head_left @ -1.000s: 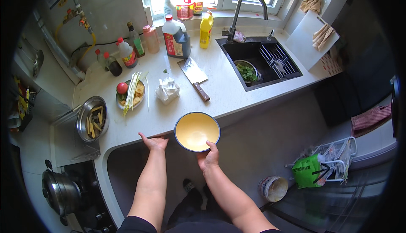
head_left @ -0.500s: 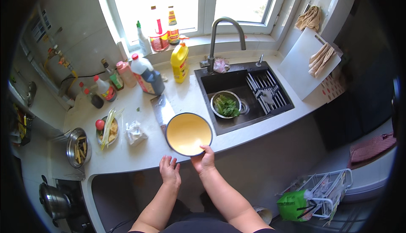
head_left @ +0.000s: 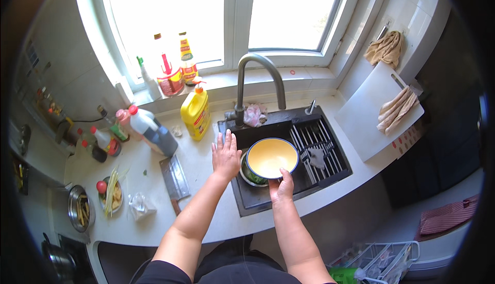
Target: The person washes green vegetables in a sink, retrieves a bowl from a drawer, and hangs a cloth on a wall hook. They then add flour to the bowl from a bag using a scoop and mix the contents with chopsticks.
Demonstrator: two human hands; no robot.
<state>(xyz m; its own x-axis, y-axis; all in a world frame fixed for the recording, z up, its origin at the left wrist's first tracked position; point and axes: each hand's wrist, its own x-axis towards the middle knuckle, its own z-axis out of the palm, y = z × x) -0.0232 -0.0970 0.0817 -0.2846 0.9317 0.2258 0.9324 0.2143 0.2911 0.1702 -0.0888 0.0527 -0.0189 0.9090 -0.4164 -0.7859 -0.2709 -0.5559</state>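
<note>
My right hand (head_left: 281,187) grips the near rim of an enamel bowl (head_left: 271,156), cream-yellow inside with a dark blue edge. The bowl is above the black sink (head_left: 242,202), and nothing shows inside it. Under it, mostly hidden, a metal bowl (head_left: 253,180) with green leaves sits in the sink. My left hand (head_left: 226,156) is open, fingers stretched forward, over the sink's left edge. It is close to the base of the grey gooseneck faucet (head_left: 241,90) but apart from it.
Left of the sink lie a cleaver (head_left: 174,174), a plastic bag (head_left: 140,206) and a plate of vegetables (head_left: 116,207). Bottles and a yellow jug (head_left: 195,113) line the back. A drying rack (head_left: 314,152) fills the sink's right side; a white cutting board (head_left: 368,114) leans beyond it.
The enamel bowl has moved right in my right hand, from the counter's front to above the sink. My left hand has reached forward toward the faucet. The view has shifted too.
</note>
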